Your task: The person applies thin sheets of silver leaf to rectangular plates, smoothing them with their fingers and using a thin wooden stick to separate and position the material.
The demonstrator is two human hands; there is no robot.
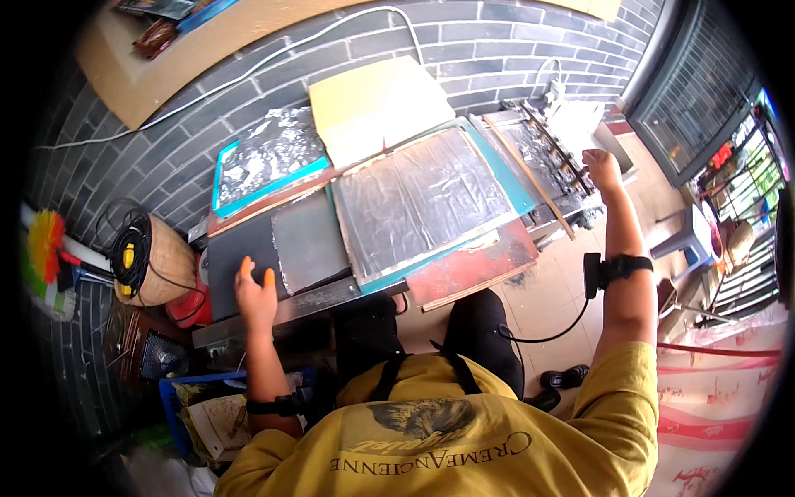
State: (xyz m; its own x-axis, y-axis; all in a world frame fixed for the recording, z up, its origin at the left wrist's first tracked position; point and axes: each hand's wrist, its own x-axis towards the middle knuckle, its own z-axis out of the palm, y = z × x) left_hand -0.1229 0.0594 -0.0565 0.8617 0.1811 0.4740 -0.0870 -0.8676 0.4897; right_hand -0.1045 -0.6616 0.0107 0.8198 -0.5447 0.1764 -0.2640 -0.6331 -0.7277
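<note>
My left hand point(257, 299) is raised over a black sheet point(233, 264) at the table's left end. Its fingers are apart, and two fingertips have orange covers. My right hand point(601, 168) is half curled beside a dark bar with knobs point(553, 140) at the right end. Whether anything is between those fingers is too small to tell. Between the hands, a wrinkled, shiny film-covered panel point(422, 192) lies on a teal board point(500, 168). A grey sheet point(310, 242) adjoins it on the left. A thin wooden strip point(528, 177) slants across the right side.
Behind lie a blue tray point(273, 186) of crumpled foil and a pale yellow board point(376, 102). A reddish board point(475, 264) juts over the front edge. Coiled black cable point(129, 251) hangs on a basket point(164, 261) at left; a plastic stool point(683, 233) stands at right.
</note>
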